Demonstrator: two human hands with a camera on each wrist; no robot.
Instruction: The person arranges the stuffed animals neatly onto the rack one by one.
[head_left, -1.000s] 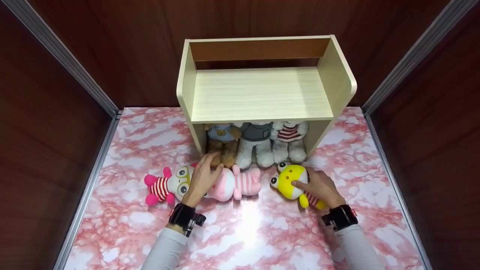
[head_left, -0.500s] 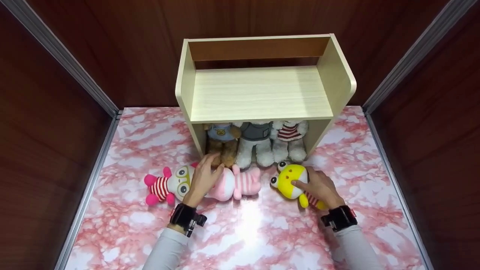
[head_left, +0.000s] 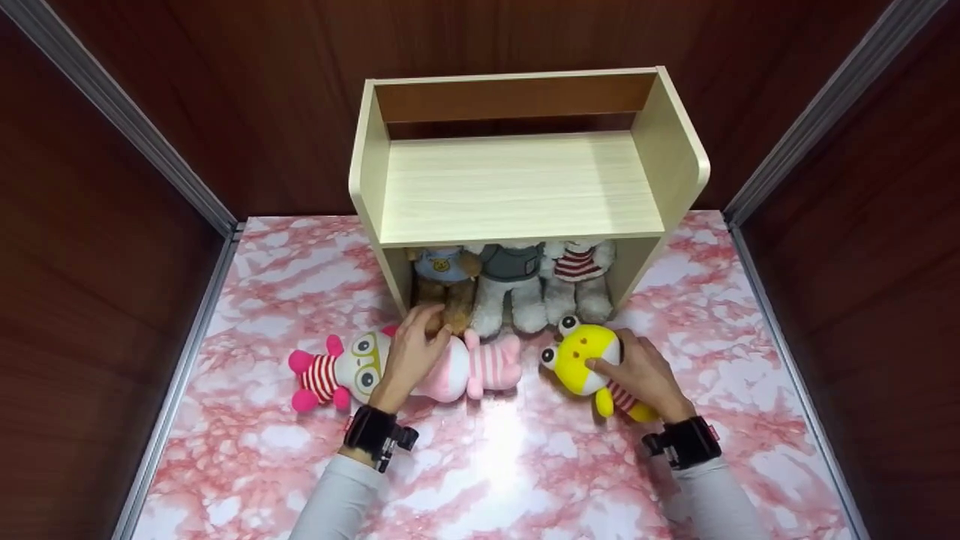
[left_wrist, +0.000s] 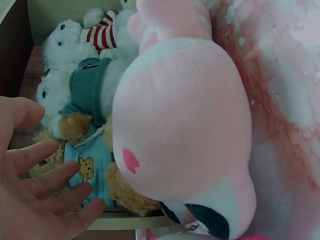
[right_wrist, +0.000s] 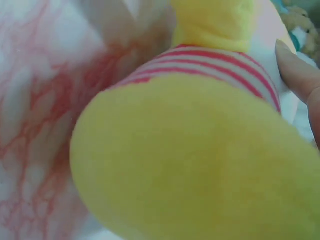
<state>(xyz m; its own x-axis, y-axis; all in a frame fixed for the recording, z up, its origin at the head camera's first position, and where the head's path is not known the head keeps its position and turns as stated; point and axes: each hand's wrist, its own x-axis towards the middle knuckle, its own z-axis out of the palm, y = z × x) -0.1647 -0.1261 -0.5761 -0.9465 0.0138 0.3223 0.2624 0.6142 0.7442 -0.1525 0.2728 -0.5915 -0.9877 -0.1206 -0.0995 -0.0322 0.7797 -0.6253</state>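
My right hand point(head_left: 643, 375) grips a yellow frog plush point(head_left: 581, 360) by its head, thumb across the white muzzle. Its yellow lower end and red-striped body point(right_wrist: 215, 65) fill much of the right wrist view. Over a pink plush point(head_left: 444, 375) with a striped body hovers my left hand point(head_left: 412, 356). In the left wrist view its fingers point(left_wrist: 40, 180) are spread beside the pink plush point(left_wrist: 182, 115), holding nothing. Left of that hand lies a plush with green glasses point(head_left: 366, 364) and a striped top, partly covered by the hand.
Behind the hands stands a pale wooden shelf unit point(head_left: 517, 184). Its lower compartment holds a brown bear point(head_left: 442, 277), a white plush in a dark grey-green top point(head_left: 514, 281) and one in red stripes point(head_left: 577, 277), heads hidden. Dark panels flank the pink marbled surface point(head_left: 285, 465).
My right hand has tilted the frog plush slightly, raising its head a little toward the shelf. The left hand has shifted slightly right; the other plush toys stay where they were.
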